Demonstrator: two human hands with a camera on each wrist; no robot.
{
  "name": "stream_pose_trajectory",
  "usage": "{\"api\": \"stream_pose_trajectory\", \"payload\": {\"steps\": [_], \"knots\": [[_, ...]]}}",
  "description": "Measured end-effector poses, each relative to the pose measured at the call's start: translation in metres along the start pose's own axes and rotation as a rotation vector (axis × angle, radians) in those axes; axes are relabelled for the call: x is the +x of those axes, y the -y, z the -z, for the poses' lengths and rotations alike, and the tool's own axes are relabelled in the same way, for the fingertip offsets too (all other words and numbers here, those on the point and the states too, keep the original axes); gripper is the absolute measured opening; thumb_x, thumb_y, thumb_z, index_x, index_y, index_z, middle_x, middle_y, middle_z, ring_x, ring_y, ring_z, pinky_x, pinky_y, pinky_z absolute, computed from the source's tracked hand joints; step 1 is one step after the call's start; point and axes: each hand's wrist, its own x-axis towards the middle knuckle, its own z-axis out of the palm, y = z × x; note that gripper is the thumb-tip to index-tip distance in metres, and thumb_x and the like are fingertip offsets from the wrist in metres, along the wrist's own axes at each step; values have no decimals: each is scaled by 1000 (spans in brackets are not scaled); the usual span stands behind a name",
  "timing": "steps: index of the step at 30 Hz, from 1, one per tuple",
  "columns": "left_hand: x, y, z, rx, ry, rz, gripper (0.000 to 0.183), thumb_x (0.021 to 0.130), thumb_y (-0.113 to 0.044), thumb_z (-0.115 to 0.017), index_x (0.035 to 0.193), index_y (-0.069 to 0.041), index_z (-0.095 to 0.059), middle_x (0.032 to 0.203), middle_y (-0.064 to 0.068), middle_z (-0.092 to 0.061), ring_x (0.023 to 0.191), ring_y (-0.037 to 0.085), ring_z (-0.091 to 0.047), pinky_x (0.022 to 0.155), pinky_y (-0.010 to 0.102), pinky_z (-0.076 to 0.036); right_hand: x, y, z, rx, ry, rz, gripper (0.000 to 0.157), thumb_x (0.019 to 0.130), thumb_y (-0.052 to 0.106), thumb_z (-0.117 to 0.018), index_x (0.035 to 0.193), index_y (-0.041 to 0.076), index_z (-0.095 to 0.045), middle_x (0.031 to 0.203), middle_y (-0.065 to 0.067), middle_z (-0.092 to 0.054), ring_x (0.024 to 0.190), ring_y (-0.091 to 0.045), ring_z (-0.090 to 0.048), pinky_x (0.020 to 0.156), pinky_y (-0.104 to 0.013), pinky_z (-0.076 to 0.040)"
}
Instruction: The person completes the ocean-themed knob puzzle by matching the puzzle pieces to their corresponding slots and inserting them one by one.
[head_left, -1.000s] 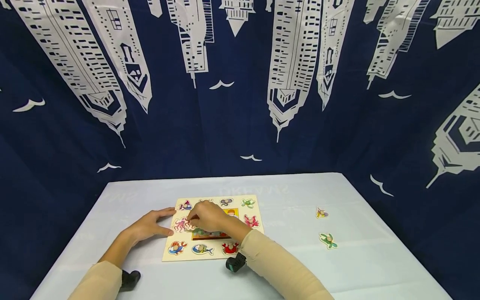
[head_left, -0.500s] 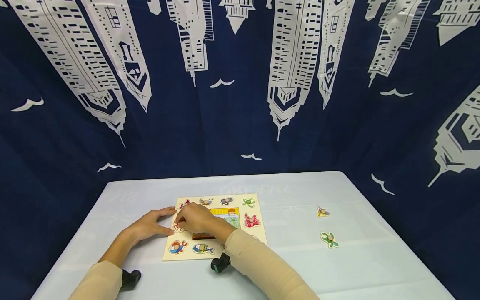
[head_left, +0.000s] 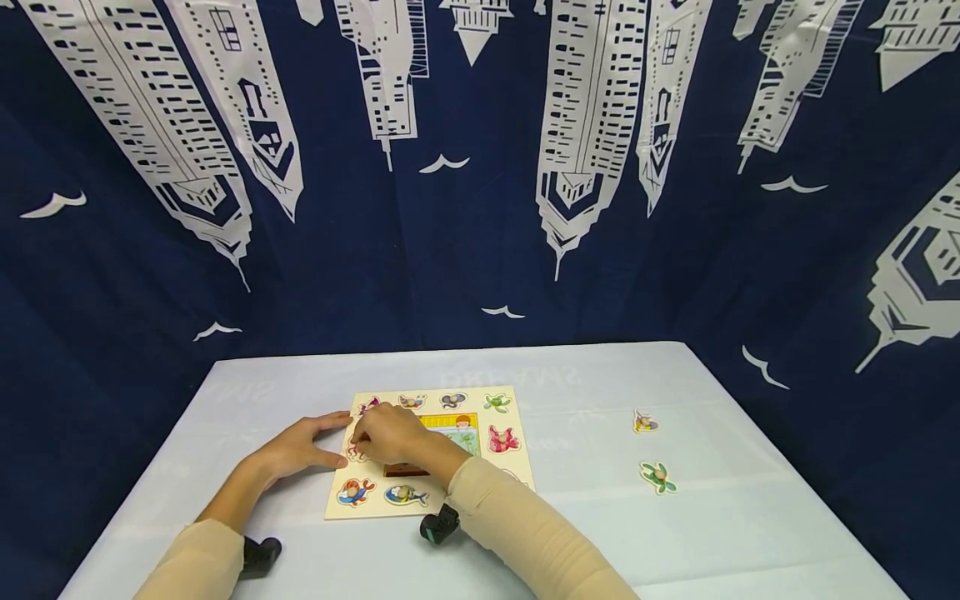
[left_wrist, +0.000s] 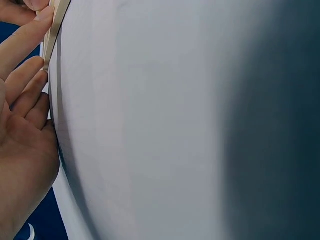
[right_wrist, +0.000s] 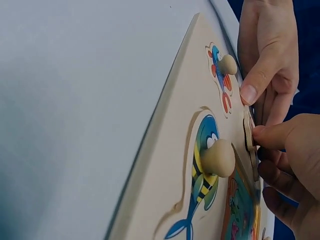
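A wooden knob puzzle board (head_left: 339, 506) lies on the table with sea-animal pieces in it. My right hand (head_left: 393, 435) pinches a pink octopus puzzle piece (head_left: 356, 454) at the board's left side, mostly covered by the fingers. Seen from the right wrist, that piece sits slightly raised on the board, edge-on. My left hand (head_left: 296, 448) touches the board's left edge, fingers and thumb extended; the left wrist view shows its fingertips against the board's side. Near the front are a fish piece (right_wrist: 204, 165) and a red-and-blue lobster-like piece (right_wrist: 221, 80), each with a round knob.
Two loose pieces lie on the table's right: a yellow-and-purple one (head_left: 644, 422) and a green turtle-like one (head_left: 657, 478). The white table (head_left: 585, 517) meets a dark blue curtain (head_left: 420, 283) behind. A black wrist device (head_left: 438, 525) hangs below the right wrist.
My right hand has moved left across the board with the octopus piece, then stayed nearly still for the last half second. The left hand has kept its place at the board's edge.
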Motion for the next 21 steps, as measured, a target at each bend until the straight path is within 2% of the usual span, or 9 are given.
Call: {"api": "stream_pose_trajectory", "payload": {"steps": [8,14,21], "knots": [[-1,1,1,-10,0,1,82,79,-24,-91,148,1,-54,162,23,-35,151,51,-18,116,72,-11,0,2,-2,0,-5,3,17,98,23,-74,113,23,-82,109,15,-74,98,1,-64,80,-18,-53],[-2,0,1,-5,-3,3,82,78,-24,-92,147,1,-55,162,23,-35,151,51,-18,117,71,-11,-3,0,2,7,15,23,19,98,24,-73,115,22,-81,95,16,-71,79,0,-58,67,-16,-48],[-1,0,0,-6,-5,7,82,78,-24,-92,148,-1,-55,162,22,-35,151,50,-18,117,71,-12,-9,-10,12,31,5,-1,22,98,29,-74,118,22,-79,93,15,-69,80,-1,-56,72,-20,-48]]}}
